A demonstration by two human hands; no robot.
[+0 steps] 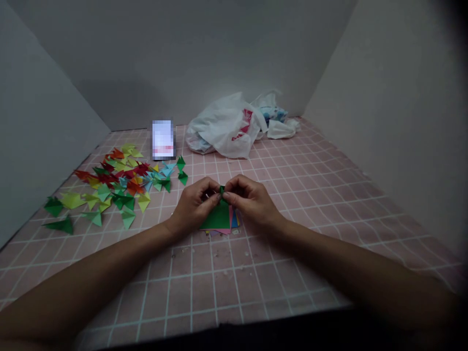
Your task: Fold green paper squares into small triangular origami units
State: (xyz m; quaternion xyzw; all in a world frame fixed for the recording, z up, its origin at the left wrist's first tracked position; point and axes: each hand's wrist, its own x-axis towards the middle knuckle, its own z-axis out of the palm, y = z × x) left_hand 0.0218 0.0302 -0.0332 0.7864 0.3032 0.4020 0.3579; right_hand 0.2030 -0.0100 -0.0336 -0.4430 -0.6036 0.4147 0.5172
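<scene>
Between the fingertips of both hands is a small folded piece of green paper [222, 190], mostly covered by the fingers. My left hand [195, 202] pinches it from the left, and my right hand [252, 197] pinches it from the right. Just below them lies a stack of square paper sheets [216, 218], green on top, with pink, blue and yellow edges showing at the side and bottom. To the left spreads a pile of folded paper cranes [124, 197] in red, orange, yellow, green and light blue. Two green cranes [182, 177] sit close to my left hand.
A phone with a lit, blurred screen [163, 140] stands upright behind the cranes. White plastic bags [226, 124] lie crumpled at the back, beside a blue-patterned packet [274, 114]. A pink checked cloth [285, 273] covers the surface, walled on three sides.
</scene>
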